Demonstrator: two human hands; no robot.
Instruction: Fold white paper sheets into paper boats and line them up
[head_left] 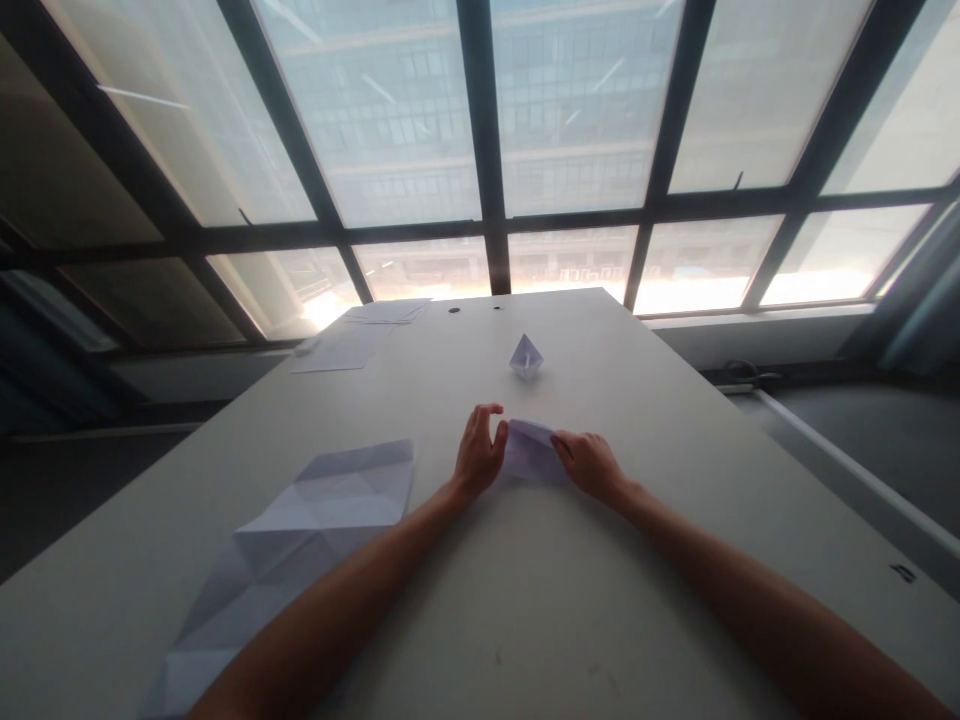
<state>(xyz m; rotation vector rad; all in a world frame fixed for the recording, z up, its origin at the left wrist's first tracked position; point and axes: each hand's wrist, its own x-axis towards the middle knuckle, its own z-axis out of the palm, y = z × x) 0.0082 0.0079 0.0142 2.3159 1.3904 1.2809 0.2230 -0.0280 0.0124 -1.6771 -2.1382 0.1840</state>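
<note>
A folded sheet of white paper lies on the table between my two hands. My right hand pinches its right edge between thumb and fingers. At the left edge, my left hand has its fingers apart, with the thumb close against the paper; whether it touches is hard to tell. Just beyond stands a small pointed paper figure, apart from both hands. To the left, partly covered by my left forearm, a creased sheet of paper is spread out.
The white table reaches toward a wall of dark-framed windows. Several flat paper sheets lie at its far left corner. A small dark object sits near the right edge. Cable holes show at the far end.
</note>
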